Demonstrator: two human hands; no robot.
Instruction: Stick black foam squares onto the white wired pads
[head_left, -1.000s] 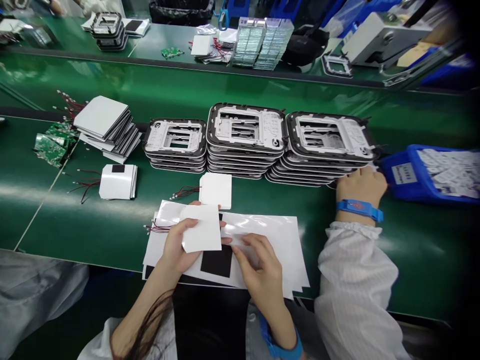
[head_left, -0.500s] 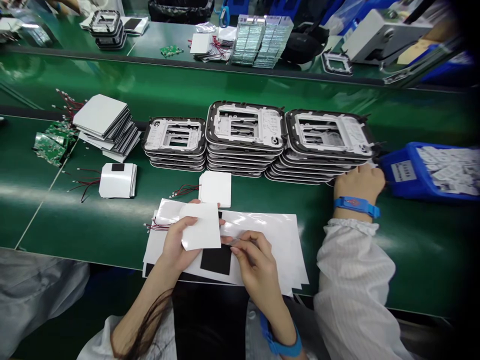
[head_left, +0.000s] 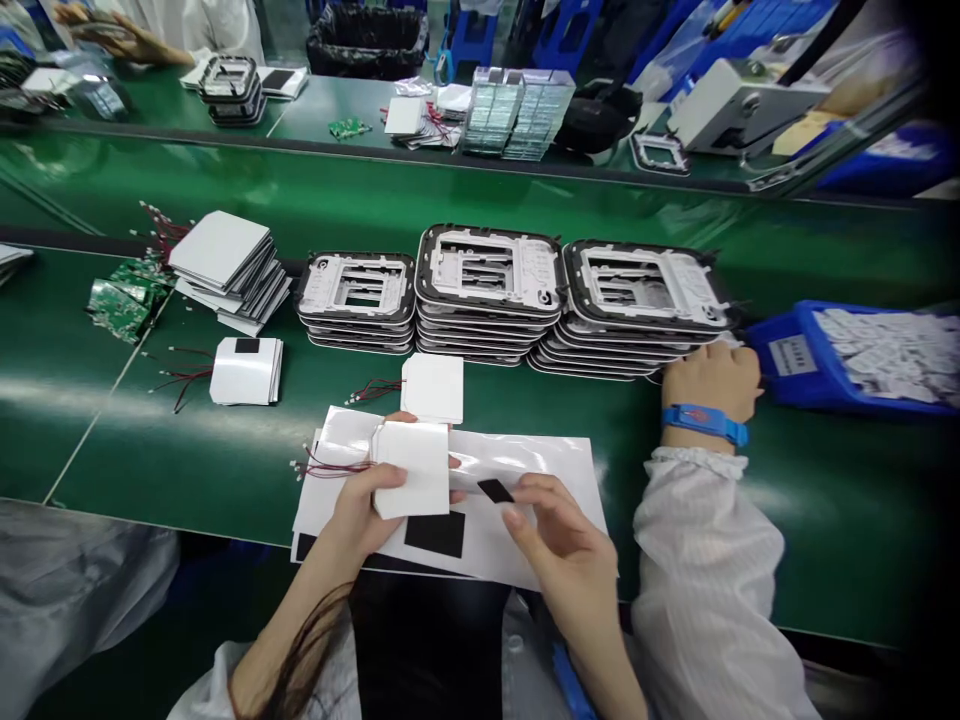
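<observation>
- Green workbench: frame stacks along back, blue bin at right.
- Far bench: clear blocks, perhaps trays.
- Left hand: fingers clamped on white pads, above white sheets.
- Right hand: fingertips pinching black strip.

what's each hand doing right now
left hand: closed on a white panel with thin red wires
right hand: pinching a small black patch over the white sheets

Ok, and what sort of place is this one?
Probably an electronics assembly line: there are green circuit boards, stacks of plastic frames, and a blue wrist strap on a co-worker's arm.
</observation>
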